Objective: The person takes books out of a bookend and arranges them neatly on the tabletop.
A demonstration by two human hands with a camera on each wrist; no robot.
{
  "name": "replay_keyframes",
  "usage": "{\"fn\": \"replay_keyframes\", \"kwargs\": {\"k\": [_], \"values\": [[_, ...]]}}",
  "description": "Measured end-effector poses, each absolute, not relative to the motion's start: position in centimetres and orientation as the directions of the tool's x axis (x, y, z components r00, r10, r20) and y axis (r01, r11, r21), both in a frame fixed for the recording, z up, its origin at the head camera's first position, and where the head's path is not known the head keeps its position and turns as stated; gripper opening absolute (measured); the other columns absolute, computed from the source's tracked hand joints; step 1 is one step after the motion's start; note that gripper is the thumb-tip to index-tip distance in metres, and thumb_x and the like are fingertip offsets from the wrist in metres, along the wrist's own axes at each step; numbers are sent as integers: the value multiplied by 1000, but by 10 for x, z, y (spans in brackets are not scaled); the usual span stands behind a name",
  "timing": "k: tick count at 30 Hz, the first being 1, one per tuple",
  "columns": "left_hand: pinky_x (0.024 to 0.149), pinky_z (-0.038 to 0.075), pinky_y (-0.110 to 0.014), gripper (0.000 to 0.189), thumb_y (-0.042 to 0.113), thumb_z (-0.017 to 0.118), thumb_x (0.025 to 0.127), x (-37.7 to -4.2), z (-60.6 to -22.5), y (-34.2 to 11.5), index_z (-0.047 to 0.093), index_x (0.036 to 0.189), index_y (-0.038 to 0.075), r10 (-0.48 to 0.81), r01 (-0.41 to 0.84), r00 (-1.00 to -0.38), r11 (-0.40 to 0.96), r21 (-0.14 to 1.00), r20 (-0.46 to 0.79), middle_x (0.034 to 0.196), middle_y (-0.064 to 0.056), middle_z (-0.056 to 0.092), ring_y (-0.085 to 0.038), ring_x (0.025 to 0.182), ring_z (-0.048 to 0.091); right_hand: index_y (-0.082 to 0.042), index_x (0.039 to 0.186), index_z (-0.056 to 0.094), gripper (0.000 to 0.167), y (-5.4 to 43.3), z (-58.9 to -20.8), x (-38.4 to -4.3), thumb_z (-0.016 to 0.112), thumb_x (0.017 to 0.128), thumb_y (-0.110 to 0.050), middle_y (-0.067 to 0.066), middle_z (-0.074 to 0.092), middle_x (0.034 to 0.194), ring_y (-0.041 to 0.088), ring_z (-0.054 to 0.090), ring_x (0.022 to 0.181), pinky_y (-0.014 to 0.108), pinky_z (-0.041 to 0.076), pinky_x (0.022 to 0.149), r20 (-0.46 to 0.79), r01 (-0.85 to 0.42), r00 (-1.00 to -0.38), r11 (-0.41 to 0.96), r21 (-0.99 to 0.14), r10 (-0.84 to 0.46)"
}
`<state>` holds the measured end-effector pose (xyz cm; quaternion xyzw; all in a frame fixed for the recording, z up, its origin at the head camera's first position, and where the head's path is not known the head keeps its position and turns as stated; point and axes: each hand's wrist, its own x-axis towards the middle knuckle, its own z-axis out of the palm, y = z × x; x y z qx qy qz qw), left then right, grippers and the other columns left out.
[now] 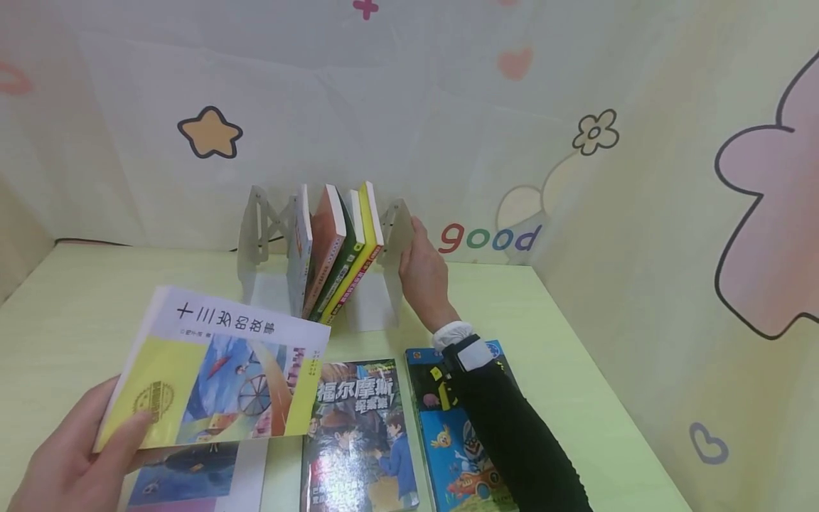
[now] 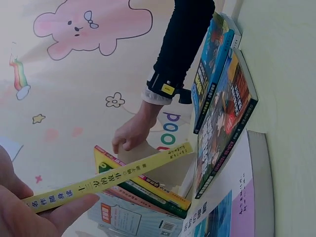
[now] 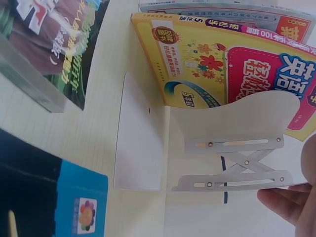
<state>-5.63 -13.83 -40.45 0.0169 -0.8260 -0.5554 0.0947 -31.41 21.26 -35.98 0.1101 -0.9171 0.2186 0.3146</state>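
My left hand (image 1: 86, 451) pinches a thin yellow and white paperback book (image 1: 252, 387), thumb on its front cover. The yellow spine of that book (image 2: 113, 178) faces the left wrist camera. At the back of the table stands an extendable metal bookend (image 1: 402, 245), and my right hand (image 1: 425, 274) grips the edge of its right end plate. Crossed hinged bars (image 3: 247, 163) show behind that plate. Several books (image 1: 329, 259) stand between the two plates, most of them tilting right, with a yellow one (image 3: 197, 64) outermost. A gap separates it from the right plate.
On the table's near side lie a comic-style book (image 1: 361, 441), a blue and black book (image 1: 463, 455) under my right forearm, and another book (image 1: 249, 476) partly hidden below the held one. A printed cloth (image 1: 409, 107) hangs behind the bookend.
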Motion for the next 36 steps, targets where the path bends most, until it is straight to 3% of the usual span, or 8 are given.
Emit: {"fn": "replay_keyframes", "kwargs": {"k": [4,7,10,16,23,27,31,36], "values": [[67,63,-34,53,12,46,111,-55,-410,-145,29,161,6,-79,126,-983,357,926,165,130,-10,60,-11,85,73,-4,153,41,51,213,-360,-314,56,105,-8,7,58,79,15,49,51,25,49,51,618,-345,-783,878,-332,-74],[68,64,-35,51,12,43,112,-55,-408,-148,28,159,2,-45,106,-991,319,942,127,130,-13,60,-15,85,74,-3,154,40,50,214,-359,-314,55,106,-8,7,56,76,16,49,51,25,47,51,605,-339,-792,881,-331,-77],[69,63,-35,50,15,41,113,-57,-403,-149,26,159,0,-19,34,-999,293,956,41,131,-28,56,-17,84,74,-2,155,38,50,216,-358,-313,52,107,-9,6,54,73,17,49,51,26,46,51,588,-329,-805,884,-333,-78],[72,64,-36,51,17,43,113,-64,-395,-151,28,157,-4,25,-38,-999,275,961,-47,125,-24,60,-16,86,73,-2,157,37,52,220,-352,-309,50,107,-10,7,51,69,19,48,50,26,43,50,548,-346,-831,860,-375,-95],[73,64,-38,54,26,45,113,-70,-388,-150,30,160,3,89,-98,-988,241,966,-122,129,-23,63,-25,85,76,-8,162,29,60,223,-346,-302,50,106,-8,9,50,65,23,47,49,29,41,48,482,-348,-870,818,-458,-100],[74,63,-36,54,28,45,113,-73,-384,-145,30,159,4,121,-108,-983,216,971,-136,130,-21,63,-28,84,76,-7,161,30,59,228,-347,-294,50,105,-9,17,69,96,26,64,67,31,56,58,450,-361,-887,760,-541,-101],[75,64,-39,55,30,46,113,-79,-378,-138,31,159,4,148,-117,-978,195,974,-147,130,-20,61,-27,87,74,-4,153,42,49,234,-351,-284,53,106,-12,17,63,136,30,71,100,40,63,74,415,-359,-904,708,-609,-102],[79,63,-38,55,30,44,113,-87,-371,-129,29,161,8,174,-162,-966,173,972,-192,133,-19,59,-27,93,73,-2,148,49,43,241,-355,-269,55,108,-17,17,66,132,31,73,103,42,62,80,338,-331,-932,680,-654,-128]]}}
